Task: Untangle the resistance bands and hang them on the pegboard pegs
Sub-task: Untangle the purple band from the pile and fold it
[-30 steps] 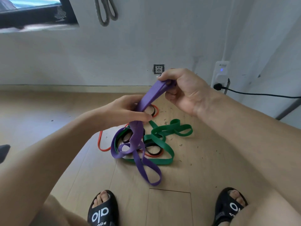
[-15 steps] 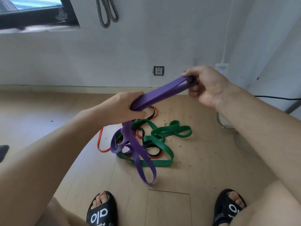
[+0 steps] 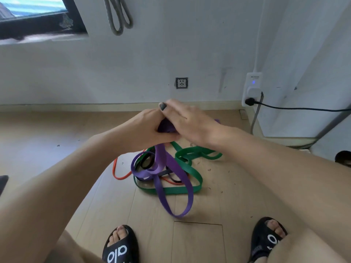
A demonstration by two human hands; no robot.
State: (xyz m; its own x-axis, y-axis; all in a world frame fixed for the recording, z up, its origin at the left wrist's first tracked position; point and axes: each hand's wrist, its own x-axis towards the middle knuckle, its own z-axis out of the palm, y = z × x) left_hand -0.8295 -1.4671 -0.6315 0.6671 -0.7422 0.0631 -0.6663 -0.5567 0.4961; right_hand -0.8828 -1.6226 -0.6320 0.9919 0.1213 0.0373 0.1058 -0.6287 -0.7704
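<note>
Nearest, at the bottom edge: two black slides (image 3: 120, 245), one per foot, planted on the pale wood floor (image 3: 218, 205); bare knees rising at either side.

Above them, both forearms reaching in from the lower corners and meeting at mid-frame, knuckles up. Left hand (image 3: 147, 128) curled round a bunched section of the purple band (image 3: 161, 162), fingers (image 3: 167, 137) folded underneath and closed on it. Right hand (image 3: 187, 121) laid over the same bunch and touching the left, back of the hand toward the camera, thumb with a dark nail pointing up and left; fingers hidden beneath, so cannot tell how tightly closed, though a scrap of purple showing past the right wrist.

From the left fist, one purple band hanging down in long loops, the lowest loop dangling above the floor, another curl lying across the pile.

Just beyond, on the floor: a tangle of bands, still knotted together. One green band (image 3: 191, 188), widest, ringing the heap and trailing right. One orange band (image 3: 116, 172), thin, bulging out left. One black band (image 3: 146, 162), coiled in the middle under the purple.

Farther back: skirting board, then white wall (image 3: 152, 59) with one socket plate (image 3: 181, 82), one white plug adapter (image 3: 252, 88) with a black cable running right.

Highest up: one grey band (image 3: 118, 18) hanging in two loops against the wall, beside a dark window frame (image 3: 43, 23).
</note>
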